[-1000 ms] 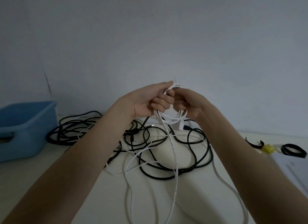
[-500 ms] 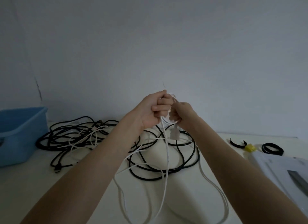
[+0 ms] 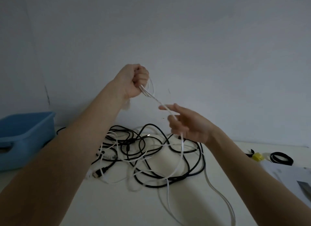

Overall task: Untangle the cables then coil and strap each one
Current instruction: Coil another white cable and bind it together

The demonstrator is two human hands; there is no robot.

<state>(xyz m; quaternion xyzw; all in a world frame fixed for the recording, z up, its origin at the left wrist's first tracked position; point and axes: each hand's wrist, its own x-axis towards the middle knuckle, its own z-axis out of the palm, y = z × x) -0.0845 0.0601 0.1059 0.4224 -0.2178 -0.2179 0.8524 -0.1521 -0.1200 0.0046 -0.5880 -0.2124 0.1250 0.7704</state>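
The left hand (image 3: 134, 81) is raised in front of the wall, its fingers curled into a fist round a small coil of white cable (image 3: 157, 100); a few loops of that coil stick out of the fist on its right side. From the fist the white cable runs taut, down and to the right, to the right hand (image 3: 186, 123), which is lower and well apart from the left. The right hand's fingers are loosely curled round the cable, which passes through them and drops from under the palm to the table (image 3: 117, 207). There it trails in long white loops toward the near edge. Beneath both hands lies a tangle of black cables (image 3: 168, 180) mixed with more white cable, spread over the middle of the table. A black plug (image 3: 101, 172) rests at the left side of the tangle. A blue plastic bin (image 3: 25, 138) stands at the far left. At the far right, a yellow piece (image 3: 257, 156) lies beside a black strap ring (image 3: 281, 158), with white paper (image 3: 289, 173) near them
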